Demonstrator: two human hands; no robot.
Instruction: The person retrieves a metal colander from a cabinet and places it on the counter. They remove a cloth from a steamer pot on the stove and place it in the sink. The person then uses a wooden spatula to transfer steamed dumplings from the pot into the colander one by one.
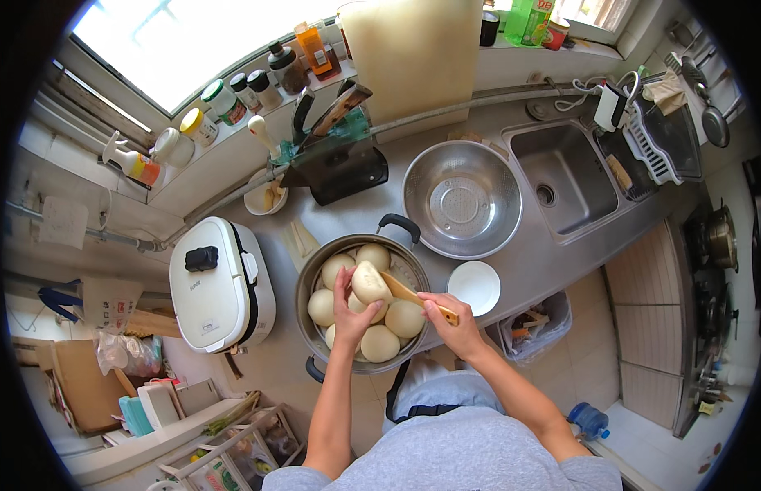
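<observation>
Tilted up over a metal steamer pot (302, 334), one round steamed bun (369, 283) rests in the fingers of my left hand (353, 310). My right hand (455, 324) grips the handle of a wooden spatula (405, 291), whose blade meets the right side of that bun. Several more smooth white buns (380, 344) sit close together in the pot around it. The pot has two black handles, one at the upper right (400, 227) and one at the lower left. A small white bowl (474, 287) stands on the counter just right of the pot.
A stainless steel perforated basin (461, 199) is behind the bowl, beside the sink (561, 178). Left of the pot stands a white lidded appliance (212, 285). A knife block (337, 162) with knives and a cutting board (411, 67) are at the back. A lined bin (537, 328) is below the counter edge.
</observation>
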